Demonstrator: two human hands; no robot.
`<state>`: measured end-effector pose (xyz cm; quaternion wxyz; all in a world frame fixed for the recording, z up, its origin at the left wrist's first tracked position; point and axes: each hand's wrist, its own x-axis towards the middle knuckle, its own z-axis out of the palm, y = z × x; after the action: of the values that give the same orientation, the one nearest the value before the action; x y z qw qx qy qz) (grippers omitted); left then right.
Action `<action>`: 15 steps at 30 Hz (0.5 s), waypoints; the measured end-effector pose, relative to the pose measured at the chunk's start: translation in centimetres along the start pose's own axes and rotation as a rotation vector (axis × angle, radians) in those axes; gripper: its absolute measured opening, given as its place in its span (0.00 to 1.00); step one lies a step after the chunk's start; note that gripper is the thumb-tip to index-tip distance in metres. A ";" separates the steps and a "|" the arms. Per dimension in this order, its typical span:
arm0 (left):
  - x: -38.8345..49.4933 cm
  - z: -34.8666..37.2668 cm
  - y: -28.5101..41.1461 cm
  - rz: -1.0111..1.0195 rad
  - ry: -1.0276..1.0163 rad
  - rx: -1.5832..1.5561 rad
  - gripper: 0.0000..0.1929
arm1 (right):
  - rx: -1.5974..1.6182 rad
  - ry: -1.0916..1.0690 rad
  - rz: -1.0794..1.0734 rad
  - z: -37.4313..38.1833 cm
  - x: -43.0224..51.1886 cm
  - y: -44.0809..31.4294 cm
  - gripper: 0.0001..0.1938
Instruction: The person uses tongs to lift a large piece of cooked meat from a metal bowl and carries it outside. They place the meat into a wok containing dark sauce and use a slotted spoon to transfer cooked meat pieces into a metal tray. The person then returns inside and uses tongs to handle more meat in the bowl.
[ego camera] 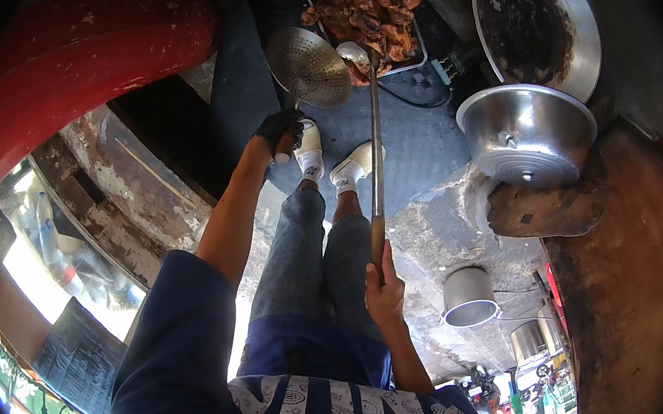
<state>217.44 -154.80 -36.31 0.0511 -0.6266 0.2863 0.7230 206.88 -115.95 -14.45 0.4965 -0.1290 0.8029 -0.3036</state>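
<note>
My left hand (280, 132), in a black glove, is closed around the wooden handle of a perforated metal skimmer (310, 68). My bare right hand (386, 290) grips the wooden end of a long metal-shafted utensil (377, 145), which reaches up to a metal tray. Dark, browned pieces of cooked meat (369, 12) are heaped in this tray (425, 49). Near the utensil's far end, a shiny rounded metal piece (353, 52) lies against the heap; whether it belongs to the utensil I cannot tell. The skimmer's bowl is at the tray's lower left side.
A dark mat (425, 138) lies beneath the tray and my feet. To the right are a metal pot (527, 134), a blackened large pan (586, 46), a wooden board (624, 271) and a grey pot (471, 296). A red curved object (104, 46) stands left. A plug and cable (442, 72) lie beside the tray.
</note>
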 end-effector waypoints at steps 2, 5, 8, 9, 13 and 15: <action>-1.0 -1.1 -1.5 0.009 0.048 -0.019 0.12 | -0.011 -0.024 0.017 -0.5 -0.1 -0.2 0.34; -2.3 -3.4 -3.7 -0.086 0.062 -0.179 0.11 | -0.023 -0.056 0.028 -1.2 0.6 -1.1 0.33; -2.2 -5.1 -5.4 -0.131 0.030 -0.310 0.10 | -0.082 -0.081 -0.018 -1.5 2.3 -2.1 0.33; -1.9 -5.5 -5.9 -0.128 0.014 -0.340 0.11 | -0.111 -0.088 -0.036 -1.5 2.9 -2.4 0.34; 0.4 -6.2 -7.6 -0.149 -0.002 -0.430 0.10 | -0.174 -0.126 0.006 -1.2 4.3 -3.2 0.34; 1.9 -6.2 -8.0 -0.158 0.097 -0.358 0.09 | -0.197 -0.107 -0.033 -1.2 3.9 -3.3 0.34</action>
<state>225.94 -151.70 -41.20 -0.0186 -0.6804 0.1053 0.7250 203.72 -120.12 -14.80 0.5185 -0.2062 0.7991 -0.2239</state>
